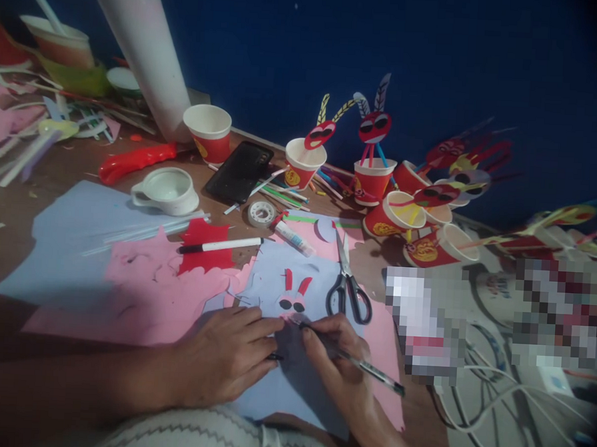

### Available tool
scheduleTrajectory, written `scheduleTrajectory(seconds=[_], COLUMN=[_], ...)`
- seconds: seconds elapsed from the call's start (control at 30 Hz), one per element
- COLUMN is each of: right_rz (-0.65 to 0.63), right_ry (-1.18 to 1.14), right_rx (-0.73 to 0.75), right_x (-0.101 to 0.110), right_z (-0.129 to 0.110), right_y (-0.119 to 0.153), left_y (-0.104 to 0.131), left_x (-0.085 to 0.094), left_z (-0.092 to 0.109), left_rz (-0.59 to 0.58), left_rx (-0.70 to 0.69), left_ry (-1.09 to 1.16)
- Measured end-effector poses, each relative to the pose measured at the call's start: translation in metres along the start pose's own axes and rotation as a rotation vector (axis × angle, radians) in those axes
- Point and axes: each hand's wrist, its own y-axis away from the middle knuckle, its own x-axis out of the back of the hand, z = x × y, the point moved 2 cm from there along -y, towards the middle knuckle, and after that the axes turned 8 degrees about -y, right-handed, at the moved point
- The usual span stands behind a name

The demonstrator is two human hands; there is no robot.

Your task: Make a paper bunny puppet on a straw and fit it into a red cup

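Paper face: a small pink cut-out face with red ears and dark eyes, at the centre of the frame, lying on a blue sheet; its lower part is partly hidden by the fingertips.
Right hand: right hand at lower centre-right, fingers curled in a writing grip around a pen; pen tip at the face's lower edge.
Left hand: left hand at lower centre, palm down, fingers extended and slightly bent, fingertips beside the face. A small dark tip shows by the fingers; whether it is held cannot be told.
Cutting tool: scissors with black handles, blades slightly parted, right of the face.
Adhesives: glue stick and tape roll, above the face.
Marker: white marker with black cap, across red paper, left of centre.
Offcuts: pink paper, centre-left.
Vessels: pale mug, upper left of centre; a red-and-white paper cup above it.
Phone: black phone, face-up or face-down not determinable, upper centre.
Finished-looking figures: red-faced figure with feelers, on straws in a cup, upper right of centre.
Cables: white cables, lower right.
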Motion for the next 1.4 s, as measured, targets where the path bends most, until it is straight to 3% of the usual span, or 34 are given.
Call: scheduleTrajectory(seconds=[0.27,0.47,0.77,1.4], right_rz=[-0.023,0.013,-0.022,-0.052], right_ry=[0.094,0.080,0.103,0.133], right_rx=[0.153,0.103,0.157,0.174], right_x=[-0.006,-0.009,-0.010,-0.008], right_z=[0.000,-0.001,0.000,0.000], right_y=[-0.001,-0.002,-0.003,-0.004], left_y=[0.000,-0.004,0.001,-0.001], left_x=[0.002,0.004,-0.002,-0.002], left_z=[0.000,0.001,0.000,0.000], left_rz=[0.024,0.015,-0.046,-0.046], left_rx=[-0.012,-0.020,-0.029,-0.021], left_ry=[-0.010,-0.006,-0.032,-0.017])
